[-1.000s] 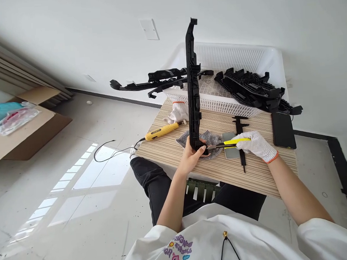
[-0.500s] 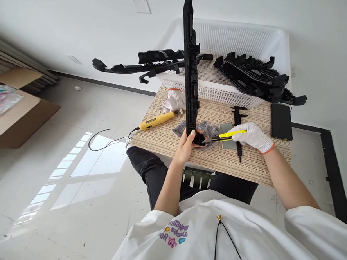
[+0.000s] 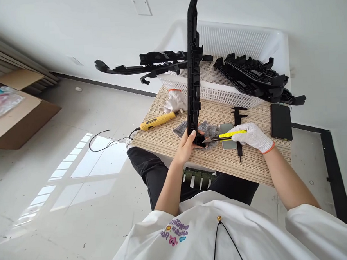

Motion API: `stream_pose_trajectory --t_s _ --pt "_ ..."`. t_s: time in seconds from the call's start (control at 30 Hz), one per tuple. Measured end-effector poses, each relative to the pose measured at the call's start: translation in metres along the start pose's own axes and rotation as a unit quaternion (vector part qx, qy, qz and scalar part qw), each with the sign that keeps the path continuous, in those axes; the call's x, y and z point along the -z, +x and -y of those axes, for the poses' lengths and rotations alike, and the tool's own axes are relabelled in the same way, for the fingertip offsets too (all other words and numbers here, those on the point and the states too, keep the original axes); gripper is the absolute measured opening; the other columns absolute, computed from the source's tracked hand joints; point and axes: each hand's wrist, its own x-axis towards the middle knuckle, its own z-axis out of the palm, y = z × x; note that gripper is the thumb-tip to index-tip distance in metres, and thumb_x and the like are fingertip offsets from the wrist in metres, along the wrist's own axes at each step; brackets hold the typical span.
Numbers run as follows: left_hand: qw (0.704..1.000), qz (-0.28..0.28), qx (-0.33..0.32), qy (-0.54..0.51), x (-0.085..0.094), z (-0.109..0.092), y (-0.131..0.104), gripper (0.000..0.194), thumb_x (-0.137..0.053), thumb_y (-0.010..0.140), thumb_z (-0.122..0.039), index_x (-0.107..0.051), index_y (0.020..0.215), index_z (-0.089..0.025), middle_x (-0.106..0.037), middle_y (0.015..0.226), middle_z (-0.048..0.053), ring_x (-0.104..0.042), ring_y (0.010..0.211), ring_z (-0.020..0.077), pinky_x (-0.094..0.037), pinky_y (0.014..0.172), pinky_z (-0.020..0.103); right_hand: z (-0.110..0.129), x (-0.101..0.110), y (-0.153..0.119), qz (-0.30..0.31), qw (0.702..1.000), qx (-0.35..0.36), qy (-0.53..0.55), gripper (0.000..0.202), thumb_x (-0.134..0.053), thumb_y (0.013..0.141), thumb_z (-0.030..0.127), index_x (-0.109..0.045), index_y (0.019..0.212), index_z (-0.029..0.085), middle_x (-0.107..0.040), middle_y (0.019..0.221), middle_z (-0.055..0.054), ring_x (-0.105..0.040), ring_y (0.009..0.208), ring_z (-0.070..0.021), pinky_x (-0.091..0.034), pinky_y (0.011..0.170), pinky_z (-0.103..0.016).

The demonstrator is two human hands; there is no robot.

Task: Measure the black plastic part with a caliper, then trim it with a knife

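Observation:
My bare left hand (image 3: pixel 187 145) grips the lower end of a long black plastic part (image 3: pixel 192 78), which stands up in front of the white basket. In a white knitted glove, my right hand (image 3: pixel 252 136) is closed around a yellow utility knife (image 3: pixel 232 134). The knife's blade points left and its tip is at the part's lower end, beside my left fingers. Under the part lies a grey cloth (image 3: pixel 210 128). A black caliper (image 3: pixel 237 122) and a grey-green block (image 3: pixel 227 136) lie beneath and beside the knife.
A white basket (image 3: pixel 232 93) with several black parts (image 3: pixel 255 76) stands at the table's back; others stick out leftward. On the striped table (image 3: pixel 153 144) are a yellow corded tool (image 3: pixel 157 121), a white glove (image 3: pixel 176 101) and a black phone (image 3: pixel 280 121). A cardboard box (image 3: pixel 20 119) is far left.
The upper end of the long black part has tilted slightly to the right. My right hand and the knife stay almost in place.

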Motion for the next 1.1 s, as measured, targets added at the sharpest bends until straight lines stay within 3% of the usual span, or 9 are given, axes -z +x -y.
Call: stream_pose_trajectory --t_s 0.2,0.73,1.1 --pt "1.000 0.011 0.004 0.007 -0.001 -0.002 0.001 0.064 -0.064 0.092 -0.061 -0.056 0.143 -0.023 -0.070 0.120 0.010 -0.070 0.112 0.0306 -0.069 0.083 0.044 0.006 -0.001 -0.001 -0.002 1.000 -0.004 0.001 0.042 -0.087 0.066 0.045 -0.083 0.096 0.016 -0.063 0.058 -0.001 -0.043 0.047 -0.0097 -0.034 0.042 -0.026" --pt "1.000 -0.001 0.008 -0.007 -0.002 0.000 0.003 0.058 -0.064 0.092 -0.058 -0.060 0.135 -0.020 -0.068 0.111 0.009 -0.071 0.092 0.0261 -0.068 0.073 0.043 0.004 -0.001 -0.001 -0.023 0.999 -0.025 0.036 0.046 -0.090 0.061 0.046 -0.083 0.095 0.015 -0.063 0.058 0.000 -0.044 0.046 -0.0090 -0.036 0.043 -0.025" --pt "1.000 0.012 0.003 0.000 0.000 0.002 0.002 0.060 -0.064 0.092 -0.060 -0.057 0.135 -0.020 -0.070 0.114 0.010 -0.073 0.100 0.0299 -0.068 0.074 0.042 -0.011 0.005 0.005 0.013 1.000 0.018 0.000 0.043 -0.085 0.072 0.046 -0.083 0.104 0.017 -0.064 0.060 0.000 -0.044 0.047 -0.0090 -0.036 0.044 -0.024"
